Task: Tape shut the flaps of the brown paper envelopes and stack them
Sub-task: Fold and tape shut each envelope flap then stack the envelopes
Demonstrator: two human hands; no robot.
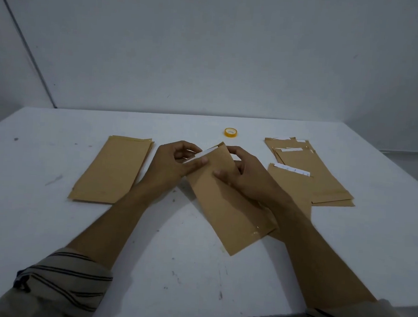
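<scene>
The left hand (175,161) pinches the top end of a brown envelope (224,204). Its thumb lies on the brown paper and its curled fingers are behind a white strip (203,154) that runs along that end. The right hand (246,175) grips the same envelope on the other side. Its thumb is on the front and its fingers wrap round the edge. The envelope is tilted, and its top end is lifted a little off the white table (194,281). Its bottom end points to the person and has a small shiny patch on it.

To the left of the envelope, near it, lies a neat stack (113,169) of brown envelopes, flat on the table. To the right of the envelope lies a loose pile (310,175) of more brown envelopes with white strips showing at their far ends. One of them goes under the right arm. Past the top end of the envelope, farther from the person, sits a small yellow roll of tape (230,132), not touching anything else. Striped sleeves (66,279) cover both arms close to the camera.
</scene>
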